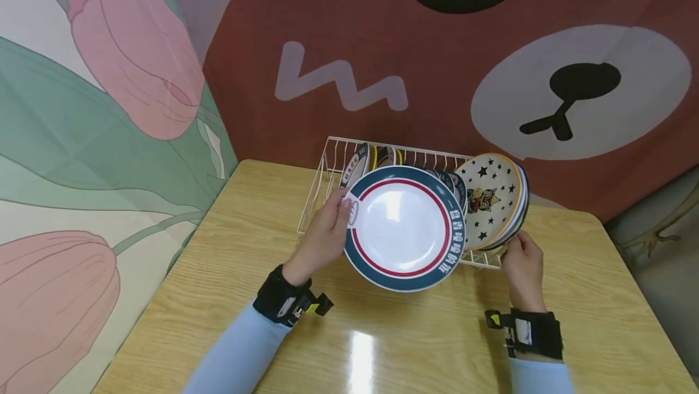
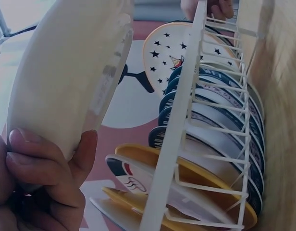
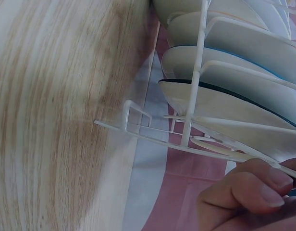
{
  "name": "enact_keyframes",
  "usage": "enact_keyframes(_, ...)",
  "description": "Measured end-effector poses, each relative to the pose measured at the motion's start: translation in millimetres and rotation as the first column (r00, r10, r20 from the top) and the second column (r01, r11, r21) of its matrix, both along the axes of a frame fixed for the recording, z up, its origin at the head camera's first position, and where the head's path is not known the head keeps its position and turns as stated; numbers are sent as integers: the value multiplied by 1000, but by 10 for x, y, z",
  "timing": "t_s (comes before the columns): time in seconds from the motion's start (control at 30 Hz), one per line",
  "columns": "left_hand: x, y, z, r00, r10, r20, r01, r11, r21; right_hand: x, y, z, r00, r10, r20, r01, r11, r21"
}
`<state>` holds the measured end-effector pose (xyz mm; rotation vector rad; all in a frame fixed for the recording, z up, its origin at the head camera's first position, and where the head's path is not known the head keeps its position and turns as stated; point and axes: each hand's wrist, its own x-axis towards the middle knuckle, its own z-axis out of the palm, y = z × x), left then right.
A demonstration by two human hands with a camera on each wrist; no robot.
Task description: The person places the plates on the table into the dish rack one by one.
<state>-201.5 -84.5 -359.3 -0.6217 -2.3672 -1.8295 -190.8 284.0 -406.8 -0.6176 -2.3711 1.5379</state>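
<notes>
My left hand (image 1: 322,233) pinches the left rim of a round white plate (image 1: 404,230) with a dark blue-green border, a red ring and white characters. The plate is held up in front of the rack, its face toward the head camera; in the left wrist view its pale underside (image 2: 61,72) shows. A white wire dish rack (image 1: 314,206) stands behind it. At the rack's right end, my right hand (image 1: 524,263) has its fingers (image 3: 256,187) curled round the end wire, close below the last plates. Nearest that hand is a star-patterned plate (image 1: 488,200) with an orange rim.
Several plates (image 2: 205,120) stand on edge in the rack's slots, and yellow-rimmed dishes (image 2: 133,153) lean at its left end. The rack sits at the back of a wooden table (image 1: 415,339), near a brown printed wall covering (image 1: 338,17).
</notes>
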Motion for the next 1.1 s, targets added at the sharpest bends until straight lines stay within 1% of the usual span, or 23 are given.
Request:
enact_keyframes(0.1,6,23,-12,1000,-11,4,11,1000,3,-2,4,7,1000,-8,9,8,1000,-10)
enact_keyframes(0.23,-1,15,-8,1000,-2,0,2,1000,3,7,-10,47,999,-41,-3,41,999,-11)
enact_keyframes(0.3,-8,8,-8,1000,5,3,-5,1000,7,24,-21,99,992,-105,-64,100,992,-78)
enact_keyframes(0.33,-10,7,-6,1000,11,5,-11,1000,6,42,-27,140,984,-142,-109,128,984,-127)
enact_keyframes(0.37,-11,5,-2,1000,15,6,-15,1000,6,64,-40,192,969,-180,-167,148,971,-190)
enact_keyframes(0.4,-13,4,-2,1000,18,8,-18,1000,7,89,-60,251,948,-220,-230,161,955,-250)
enact_keyframes(0.43,-13,2,1,1000,21,10,-21,1000,7,116,-88,313,920,-253,-300,159,940,-303)
enact_keyframes(0.47,-14,0,5,1000,25,9,-25,1000,5,147,-124,381,889,-276,-366,140,924,-356)
enact_keyframes(0.5,-13,-2,9,1000,28,7,-28,1000,2,181,-170,446,862,-277,-423,105,917,-386)
enact_keyframes(0.53,-14,-6,11,1000,30,2,-30,1000,3,219,-228,507,842,-264,-469,67,916,-395)
enact_keyframes(0.57,-13,-9,13,1000,30,-2,-30,1000,7,254,-294,560,830,-238,-504,26,920,-391)
enact_keyframes(0.6,-12,-12,14,999,32,-7,-32,999,9,289,-364,604,832,-197,-518,-11,929,-371)
enact_keyframes(0.63,-10,-14,17,999,33,-11,-33,999,11,324,-433,639,838,-147,-525,-55,935,-349)
enact_keyframes(0.7,-7,-14,19,999,32,-19,-32,999,15,387,-567,685,865,-18,-501,-142,949,-281)
enact_keyframes(0.73,-3,-13,22,999,30,-18,-30,999,18,412,-628,699,882,54,-469,-184,954,-238)
enact_keyframes(0.77,2,-12,22,999,29,-18,-29,999,18,432,-682,707,892,129,-432,-233,952,-196)
enact_keyframes(0.83,11,-14,22,999,28,-15,-28,999,16,462,-773,711,892,269,-364,-341,928,-150)
enact_keyframes(0.87,18,-13,25,1000,25,-12,-25,1000,15,474,-810,708,886,325,-332,-383,915,-128)
enact_keyframes(0.93,32,-9,33,1000,18,-6,-18,1000,17,493,-872,696,869,409,-278,-451,886,-110)
enact_keyframes(1.0,43,-3,40,1000,10,-4,-10,1000,20,505,-918,679,850,462,-252,-503,854,-129)
enact_keyframes(1.1,55,9,55,1000,-5,0,5,1000,28,516,-968,645,839,487,-245,-531,831,-167)
